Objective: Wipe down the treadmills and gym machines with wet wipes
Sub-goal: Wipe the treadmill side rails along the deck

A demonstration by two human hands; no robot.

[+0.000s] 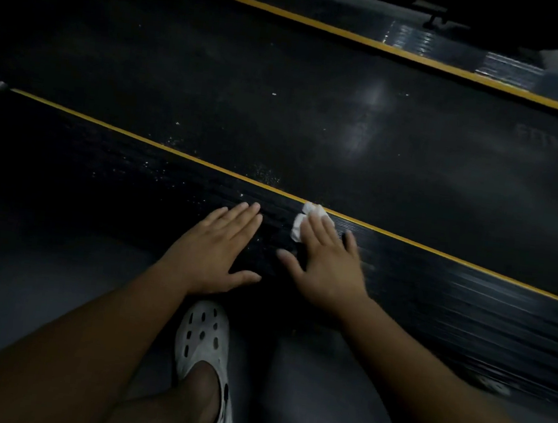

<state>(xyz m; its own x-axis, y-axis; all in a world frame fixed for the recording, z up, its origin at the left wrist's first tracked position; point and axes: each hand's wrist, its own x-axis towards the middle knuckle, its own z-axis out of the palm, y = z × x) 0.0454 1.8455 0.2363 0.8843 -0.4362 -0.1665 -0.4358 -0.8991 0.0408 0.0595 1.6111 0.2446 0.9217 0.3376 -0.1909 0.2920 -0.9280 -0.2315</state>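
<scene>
On rail (434,296) by yellow edge (173,152), belt (314,129) beyond: L grip (219,243) flat, empty; R grip (327,261) flat atop wipe (298,227)

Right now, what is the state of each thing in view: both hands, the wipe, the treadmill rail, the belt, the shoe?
left hand: flat, fingers straight, rests on the side rail, holds nothing.
right hand: fingers straight, presses the wipe down.
wipe: white, crumpled, under the right fingers, beside the yellow stripe.
side rail: white specks left of the hands.
belt: dark, few specks.
clog: white, worn on a foot.
</scene>
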